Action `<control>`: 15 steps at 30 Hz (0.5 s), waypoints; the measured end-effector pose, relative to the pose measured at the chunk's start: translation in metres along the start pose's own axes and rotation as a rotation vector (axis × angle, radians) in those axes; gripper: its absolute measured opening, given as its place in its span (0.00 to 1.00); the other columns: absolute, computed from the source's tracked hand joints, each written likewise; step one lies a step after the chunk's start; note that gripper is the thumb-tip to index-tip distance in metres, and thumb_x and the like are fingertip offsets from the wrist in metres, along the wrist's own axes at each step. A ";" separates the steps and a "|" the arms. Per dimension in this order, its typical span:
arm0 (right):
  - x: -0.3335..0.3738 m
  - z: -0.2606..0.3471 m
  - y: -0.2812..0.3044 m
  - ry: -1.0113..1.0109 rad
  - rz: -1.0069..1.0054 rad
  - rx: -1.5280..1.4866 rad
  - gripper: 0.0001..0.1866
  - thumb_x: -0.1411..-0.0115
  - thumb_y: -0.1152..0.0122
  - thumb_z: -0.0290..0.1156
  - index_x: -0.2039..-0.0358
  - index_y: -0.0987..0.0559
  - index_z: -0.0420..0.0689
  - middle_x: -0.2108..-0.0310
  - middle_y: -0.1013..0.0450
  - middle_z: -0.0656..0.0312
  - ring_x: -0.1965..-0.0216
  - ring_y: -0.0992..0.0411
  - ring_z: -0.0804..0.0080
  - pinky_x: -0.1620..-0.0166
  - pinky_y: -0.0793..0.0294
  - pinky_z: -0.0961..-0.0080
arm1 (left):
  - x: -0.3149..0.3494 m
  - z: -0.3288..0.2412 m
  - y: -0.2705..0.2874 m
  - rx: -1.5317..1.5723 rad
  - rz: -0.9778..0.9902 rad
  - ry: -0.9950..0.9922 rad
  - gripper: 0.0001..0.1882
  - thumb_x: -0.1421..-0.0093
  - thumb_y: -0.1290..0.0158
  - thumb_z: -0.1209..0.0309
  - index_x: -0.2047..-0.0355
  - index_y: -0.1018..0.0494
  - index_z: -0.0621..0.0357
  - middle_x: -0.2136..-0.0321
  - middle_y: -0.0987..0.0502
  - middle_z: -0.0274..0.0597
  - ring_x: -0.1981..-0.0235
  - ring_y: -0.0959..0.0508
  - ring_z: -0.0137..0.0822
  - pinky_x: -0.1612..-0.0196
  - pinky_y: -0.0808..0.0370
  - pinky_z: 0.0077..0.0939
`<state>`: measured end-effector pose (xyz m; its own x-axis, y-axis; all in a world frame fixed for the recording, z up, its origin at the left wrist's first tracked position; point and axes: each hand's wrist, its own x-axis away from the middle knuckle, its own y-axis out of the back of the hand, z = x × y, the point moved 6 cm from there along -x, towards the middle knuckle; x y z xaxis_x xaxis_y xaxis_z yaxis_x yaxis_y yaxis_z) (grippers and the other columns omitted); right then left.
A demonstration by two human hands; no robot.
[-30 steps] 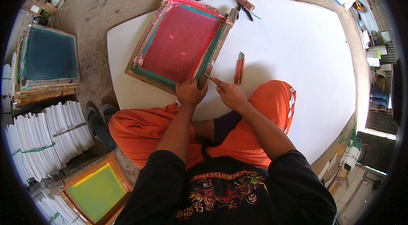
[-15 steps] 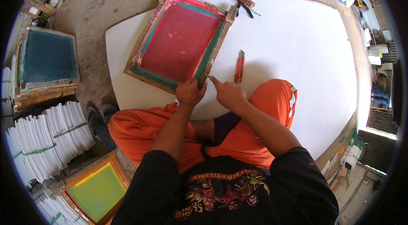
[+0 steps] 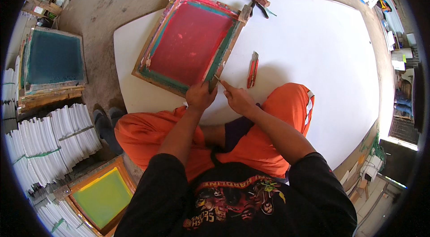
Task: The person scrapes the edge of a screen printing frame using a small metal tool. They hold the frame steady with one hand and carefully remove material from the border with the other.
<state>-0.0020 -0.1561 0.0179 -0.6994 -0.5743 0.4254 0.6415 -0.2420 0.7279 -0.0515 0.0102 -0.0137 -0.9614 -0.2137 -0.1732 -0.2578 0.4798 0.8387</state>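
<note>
The framed red screen (image 3: 191,42) lies on a white board (image 3: 313,58), ahead and left of the right hand (image 3: 238,99), its long axis running away and leaning rightward. The left hand (image 3: 201,95) is nearer, its grip curled over the near right corner. The right hand's grip pinches what looks like a thin tool (image 3: 217,77), forefinger pointing at the frame's edge. Both forearms converge above crossed legs. A red cutter (image 3: 253,70) lies beyond the right hand.
</note>
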 end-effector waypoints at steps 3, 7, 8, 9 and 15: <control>-0.004 -0.015 -0.018 0.110 -0.103 -0.162 0.30 0.24 0.54 0.39 0.23 0.41 0.64 0.64 0.20 0.37 0.61 0.19 0.34 0.57 0.21 0.39 | -0.001 0.003 -0.002 -0.045 0.059 0.038 0.20 0.42 0.35 0.51 0.70 0.21 0.55 0.72 0.18 0.46 0.72 0.16 0.53 0.66 0.19 0.50; 0.003 -0.001 -0.007 -0.051 0.037 0.164 0.31 0.24 0.51 0.39 0.23 0.41 0.64 0.63 0.21 0.35 0.62 0.19 0.34 0.56 0.20 0.40 | 0.000 0.003 -0.001 -0.058 0.056 0.024 0.20 0.42 0.35 0.51 0.70 0.21 0.56 0.72 0.18 0.46 0.71 0.16 0.53 0.65 0.19 0.49; 0.003 -0.001 -0.007 -0.046 0.037 0.195 0.31 0.24 0.51 0.40 0.23 0.41 0.64 0.63 0.21 0.34 0.62 0.19 0.34 0.56 0.20 0.40 | 0.001 0.003 -0.001 -0.061 0.053 0.026 0.20 0.42 0.35 0.51 0.71 0.21 0.56 0.72 0.18 0.46 0.71 0.16 0.53 0.65 0.19 0.49; 0.003 -0.003 -0.007 -0.041 0.037 0.228 0.31 0.25 0.50 0.40 0.23 0.41 0.64 0.63 0.21 0.34 0.62 0.20 0.34 0.56 0.20 0.40 | 0.000 0.002 -0.001 -0.063 0.048 0.027 0.20 0.41 0.35 0.50 0.71 0.21 0.56 0.72 0.18 0.46 0.71 0.16 0.53 0.65 0.19 0.49; -0.007 -0.030 -0.018 0.209 -0.129 -0.128 0.32 0.24 0.50 0.40 0.22 0.42 0.65 0.68 0.21 0.35 0.65 0.20 0.33 0.57 0.20 0.40 | -0.003 0.000 -0.004 -0.067 0.066 0.022 0.20 0.42 0.35 0.50 0.70 0.21 0.56 0.71 0.18 0.47 0.70 0.16 0.53 0.64 0.19 0.49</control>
<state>0.0014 -0.1713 -0.0144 -0.7062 -0.6781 0.2037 0.5954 -0.4131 0.6891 -0.0474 0.0093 -0.0161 -0.9736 -0.2025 -0.1053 -0.1858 0.4354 0.8808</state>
